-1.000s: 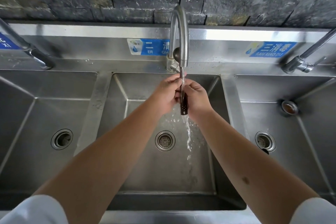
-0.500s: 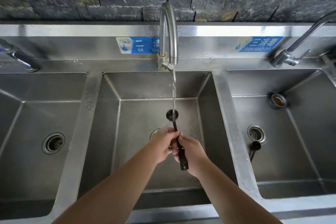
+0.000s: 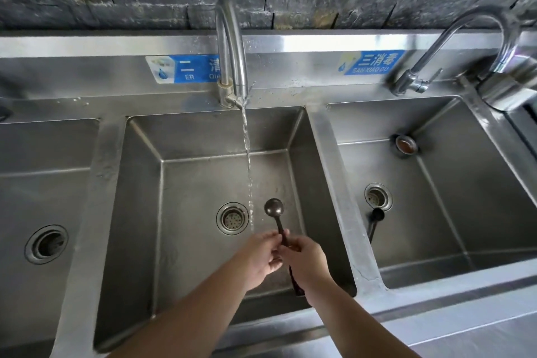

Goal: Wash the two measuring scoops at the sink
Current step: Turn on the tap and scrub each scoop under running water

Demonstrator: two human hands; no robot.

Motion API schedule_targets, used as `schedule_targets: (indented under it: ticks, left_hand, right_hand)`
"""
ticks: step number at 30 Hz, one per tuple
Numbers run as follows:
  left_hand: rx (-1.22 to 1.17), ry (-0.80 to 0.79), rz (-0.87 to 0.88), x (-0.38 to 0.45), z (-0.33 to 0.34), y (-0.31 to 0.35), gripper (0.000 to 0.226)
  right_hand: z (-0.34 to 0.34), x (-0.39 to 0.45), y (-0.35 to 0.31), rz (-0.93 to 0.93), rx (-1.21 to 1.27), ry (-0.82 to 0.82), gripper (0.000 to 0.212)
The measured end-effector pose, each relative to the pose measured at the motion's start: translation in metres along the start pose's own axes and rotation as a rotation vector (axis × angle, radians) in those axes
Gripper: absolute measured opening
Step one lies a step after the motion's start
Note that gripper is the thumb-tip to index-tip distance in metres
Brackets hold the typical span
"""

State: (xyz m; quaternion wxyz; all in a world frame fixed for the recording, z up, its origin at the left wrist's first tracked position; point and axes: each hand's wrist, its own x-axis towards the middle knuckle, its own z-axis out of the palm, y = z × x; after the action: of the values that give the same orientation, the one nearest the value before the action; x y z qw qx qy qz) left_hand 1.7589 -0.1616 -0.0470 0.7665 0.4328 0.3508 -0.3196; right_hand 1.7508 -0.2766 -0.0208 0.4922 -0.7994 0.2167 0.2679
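Observation:
A dark brown measuring scoop (image 3: 274,207) points bowl-up over the middle basin (image 3: 145,197), just right of the running water stream (image 3: 248,171). My left hand (image 3: 263,256) pinches its handle from the left and my right hand (image 3: 309,263) grips the handle lower down; the handle's end sticks out below my right wrist. A second dark scoop (image 3: 374,222) lies on the floor of the right basin (image 3: 465,212), beside its drain.
The middle faucet (image 3: 231,49) is running. The middle drain (image 3: 232,218) sits left of the stream. The right faucet (image 3: 453,46) and a small overflow fitting (image 3: 406,145) are at the right basin. The left basin has a drain (image 3: 46,244).
My hands have dropped from right under the spout down toward the front of the basin, and the scoop has shifted out of the stream to its right. The view has shifted right.

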Motion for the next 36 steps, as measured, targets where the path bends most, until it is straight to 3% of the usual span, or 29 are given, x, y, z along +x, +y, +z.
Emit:
schedule_targets:
  ticks: [4,9,14,18,22,27,30,33,36]
  left_hand:
    - [0.008,-0.046,0.023,0.0,0.013,0.002,0.016]
    - [0.129,-0.073,0.135,0.001,0.037,0.009,0.008]
    - [0.358,0.067,0.31,0.007,0.097,0.026,0.012]
    - [0.463,0.111,0.416,0.034,0.165,0.032,0.01]
    - [0.549,0.113,0.387,0.082,0.229,0.021,0.004]
    - [0.684,0.167,0.275,0.158,0.284,-0.003,0.022]
    - [0.751,0.247,0.189,0.206,0.292,-0.021,0.008]
    - [0.845,0.343,0.153,0.245,0.289,-0.038,0.008]
    - [0.9,0.435,0.135,0.277,0.281,-0.052,0.014]
  right_hand:
    - [-0.015,0.003,0.003,-0.074,-0.109,0.048,0.011]
    - [-0.04,0.011,0.011,-0.055,0.079,-0.014,0.028]
    - [-0.088,0.027,0.006,-0.11,0.14,-0.044,0.022]
    - [-0.156,0.055,0.004,-0.105,0.129,0.079,0.017]
    - [-0.227,0.097,0.021,-0.048,0.115,0.112,0.022]
    - [-0.284,0.164,0.059,0.062,0.015,0.057,0.012]
    - [-0.289,0.209,0.086,0.121,-0.073,0.012,0.018]
    - [-0.28,0.251,0.111,0.15,-0.197,-0.05,0.029]
    - [-0.264,0.286,0.137,0.145,-0.253,-0.118,0.023]
